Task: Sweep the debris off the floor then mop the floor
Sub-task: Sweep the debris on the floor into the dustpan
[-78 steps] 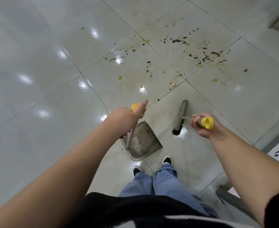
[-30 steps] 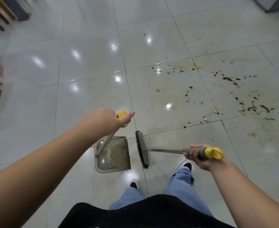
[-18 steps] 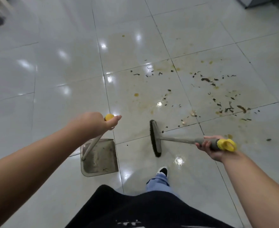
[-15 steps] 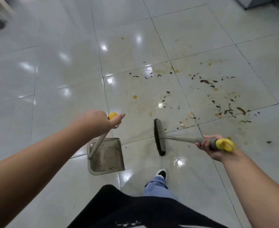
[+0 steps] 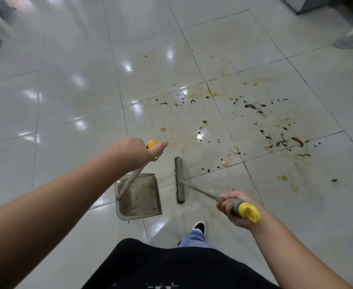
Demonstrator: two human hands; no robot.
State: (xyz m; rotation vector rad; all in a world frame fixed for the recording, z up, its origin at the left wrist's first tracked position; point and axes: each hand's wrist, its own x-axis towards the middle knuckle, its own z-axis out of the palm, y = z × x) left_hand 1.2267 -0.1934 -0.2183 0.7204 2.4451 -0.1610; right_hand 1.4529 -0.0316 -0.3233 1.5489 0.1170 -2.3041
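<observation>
Dustpan nearer broom, debris beyond.

Both bare arms reach forward and down from the lower corners of the view. The left hand is extended far out, back of the hand up, fingers curled closed around a grip, thumb pointing forward. The right hand sits lower and nearer the body, palm turned inward, fingers wrapped closed. One leg steps forward between the arms, the foot planted.
</observation>
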